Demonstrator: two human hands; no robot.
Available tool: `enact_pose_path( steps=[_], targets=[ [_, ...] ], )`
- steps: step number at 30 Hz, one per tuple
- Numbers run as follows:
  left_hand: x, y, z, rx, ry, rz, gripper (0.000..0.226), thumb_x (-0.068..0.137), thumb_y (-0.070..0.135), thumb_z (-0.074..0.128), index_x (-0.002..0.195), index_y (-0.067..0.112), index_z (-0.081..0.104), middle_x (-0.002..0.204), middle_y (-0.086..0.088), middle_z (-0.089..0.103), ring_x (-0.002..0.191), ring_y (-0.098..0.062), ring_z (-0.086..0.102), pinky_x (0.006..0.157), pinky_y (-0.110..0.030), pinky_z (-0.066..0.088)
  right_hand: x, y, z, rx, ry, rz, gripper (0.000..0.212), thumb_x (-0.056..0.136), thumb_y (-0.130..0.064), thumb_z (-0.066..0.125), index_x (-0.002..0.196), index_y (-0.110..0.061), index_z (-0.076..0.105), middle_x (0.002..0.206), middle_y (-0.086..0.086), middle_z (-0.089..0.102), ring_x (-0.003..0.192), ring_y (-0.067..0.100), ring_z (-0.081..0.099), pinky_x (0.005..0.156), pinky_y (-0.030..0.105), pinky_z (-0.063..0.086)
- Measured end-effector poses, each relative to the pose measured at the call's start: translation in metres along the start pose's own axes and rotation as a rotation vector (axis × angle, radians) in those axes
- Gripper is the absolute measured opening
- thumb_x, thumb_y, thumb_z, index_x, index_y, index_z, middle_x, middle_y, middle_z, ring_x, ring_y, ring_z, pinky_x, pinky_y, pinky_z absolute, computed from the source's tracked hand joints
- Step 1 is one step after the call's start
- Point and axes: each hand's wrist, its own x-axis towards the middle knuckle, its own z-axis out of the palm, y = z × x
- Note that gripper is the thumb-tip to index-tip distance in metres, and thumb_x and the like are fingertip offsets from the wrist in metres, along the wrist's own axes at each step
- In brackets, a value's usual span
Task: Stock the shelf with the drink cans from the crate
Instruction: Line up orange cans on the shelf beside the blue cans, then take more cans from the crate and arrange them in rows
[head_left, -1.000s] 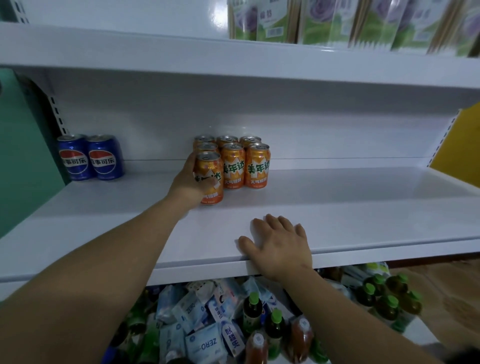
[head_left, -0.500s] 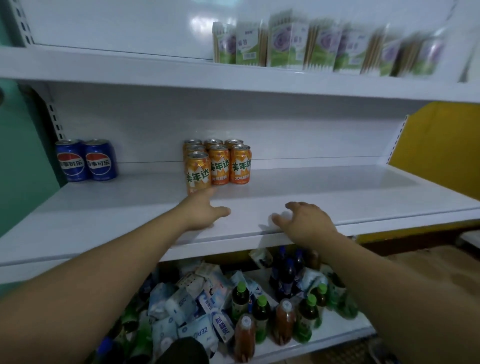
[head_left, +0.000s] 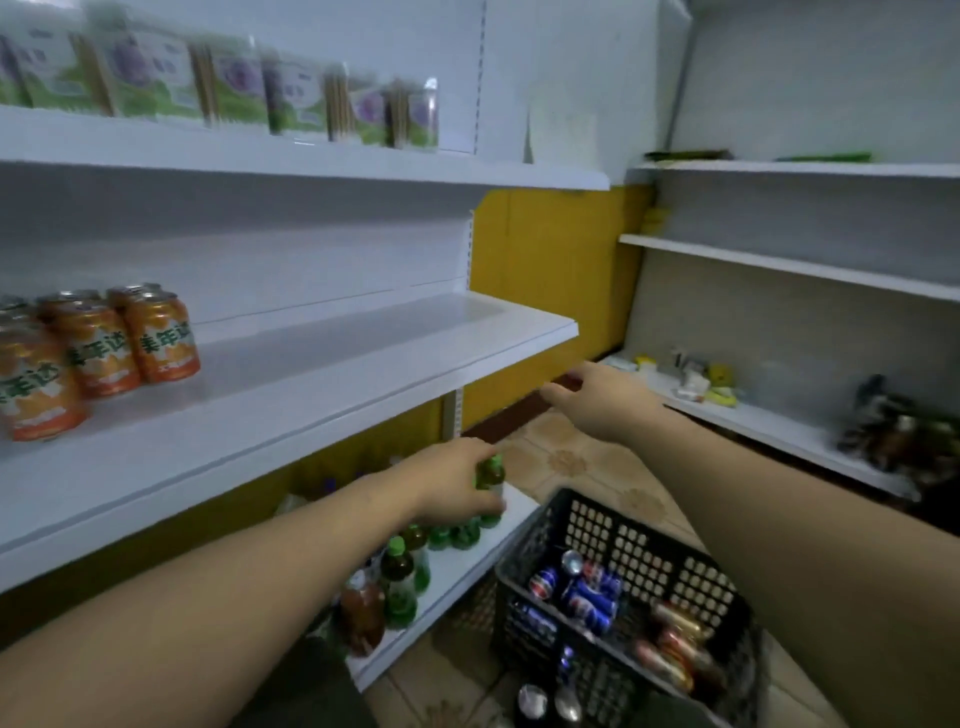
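White shelves, a tiled floor, and what sits on them.

The middle shelf carries orange cans clustered at its far left end, well left of the left fingers; the rest of its surface is bare. The bottom shelf holds green and brown bottles, the nearest ones just under those fingers. The crate stands on the floor, below the right fingers. Blurred packets line the top shelf.

Orange cans, black crate
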Motion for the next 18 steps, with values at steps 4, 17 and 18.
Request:
enact_pose_path(
  steps=[4,17,18],
  targets=[
    [0.035,0.027,0.034,0.053,-0.167,0.105,0.076,0.087,0.048,0.06,0.15,0.024,0.024,0.157,0.002,0.024,0.141,-0.018,0.028,0.112,-0.032,0.029,-0.017,0.057,-0.006,-0.002,-0.003,0.166,0.069,0.094,-0.06,0.043,0.148,-0.017,0.037,0.148,0.006,0.045,0.13,0.026,0.046,0.104,0.039,0.042],
    [0.144,0.019,0.125,0.073,-0.368,0.223,0.073,0.087,0.047,0.059,0.148,0.023,0.029,0.153,-0.001,0.031,0.137,-0.02,0.033,0.111,-0.032,0.03,-0.002,0.155,0.044,-0.022,-0.12,0.475,0.066,0.095,-0.056,0.046,0.148,-0.019,0.036,0.15,0.006,0.043,0.133,0.027,0.044,0.105,0.039,0.038],
    [0.155,0.012,0.134,0.076,-0.381,0.206,0.073,0.087,0.047,0.059,0.148,0.023,0.028,0.153,-0.002,0.031,0.137,-0.021,0.033,0.111,-0.032,0.03,0.007,0.162,0.055,-0.004,-0.134,0.477,0.066,0.095,-0.056,0.047,0.148,-0.02,0.035,0.149,0.006,0.044,0.132,0.027,0.045,0.106,0.04,0.04]
  ],
)
